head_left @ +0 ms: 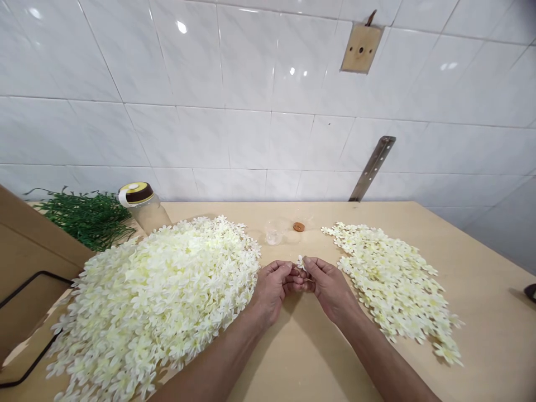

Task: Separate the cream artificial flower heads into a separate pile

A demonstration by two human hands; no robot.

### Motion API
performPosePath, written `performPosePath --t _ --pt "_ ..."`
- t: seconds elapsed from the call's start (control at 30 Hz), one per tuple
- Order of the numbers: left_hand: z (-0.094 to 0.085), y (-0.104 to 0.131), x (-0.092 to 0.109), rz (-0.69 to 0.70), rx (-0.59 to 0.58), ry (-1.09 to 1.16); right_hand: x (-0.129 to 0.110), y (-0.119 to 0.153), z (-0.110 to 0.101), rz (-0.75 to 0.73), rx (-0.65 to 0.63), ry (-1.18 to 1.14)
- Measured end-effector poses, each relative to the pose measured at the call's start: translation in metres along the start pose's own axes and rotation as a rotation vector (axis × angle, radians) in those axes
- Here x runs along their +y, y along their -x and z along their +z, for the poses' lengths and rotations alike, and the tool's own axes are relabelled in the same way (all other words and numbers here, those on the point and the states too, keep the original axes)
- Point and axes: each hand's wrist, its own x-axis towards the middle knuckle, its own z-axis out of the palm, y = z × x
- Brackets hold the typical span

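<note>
My right hand [327, 283] pinches a small white artificial flower [300, 262] between thumb and fingers. Close against it, my left hand [273, 287] is closed with its thumb pressed on the fingers; whatever lies in that pinch is too small to make out. The fingertips of both hands meet above the table. To the left rises a large heap of cream-white artificial flowers [167, 290]. On the right side is a flatter spread of similar flowers [393, 279].
Beyond my hands sit a clear plastic cup [274, 231] and a small brown oval object [298, 226]. A bottle with a brown and yellow lid [148, 209] and green artificial stems [84, 215] stand back left, beside a cardboard box [33, 268]. A metal bracket [372, 167] leans at the tiled wall.
</note>
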Motion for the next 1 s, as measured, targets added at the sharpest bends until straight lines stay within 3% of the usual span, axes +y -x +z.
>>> performPosePath --t 0.1,0.2,0.33,0.43,0.5,0.6,0.73,1.0 --pt "-0.002 -0.001 0.0 0.036 0.003 -0.079 -0.002 -0.001 -0.002 0.022 -0.002 -0.009" --pt "-0.004 -0.003 0.0 0.119 0.095 -0.253 -0.012 -0.002 -0.007 -0.001 0.062 -0.006" --pt "-0.006 0.001 -0.001 0.384 0.201 -0.772 -0.031 -0.002 -0.017 -0.005 0.051 -0.021" --pt "-0.005 0.009 -0.005 0.588 0.107 -1.219 -0.04 -0.001 -0.024 0.006 0.005 -0.025" --pt "-0.004 0.014 -0.009 0.601 0.044 -1.464 -0.043 0.0 -0.026 0.018 -0.026 -0.012" --pt "-0.004 0.017 -0.014 0.518 0.048 -1.705 -0.042 0.001 -0.026 0.046 -0.109 0.011" --pt "-0.006 0.016 -0.016 0.521 0.013 -1.786 -0.038 0.002 -0.026 0.047 -0.204 0.021" --pt "-0.008 0.015 -0.016 0.582 -0.089 -1.598 -0.039 0.002 -0.03 0.043 -0.189 0.059"
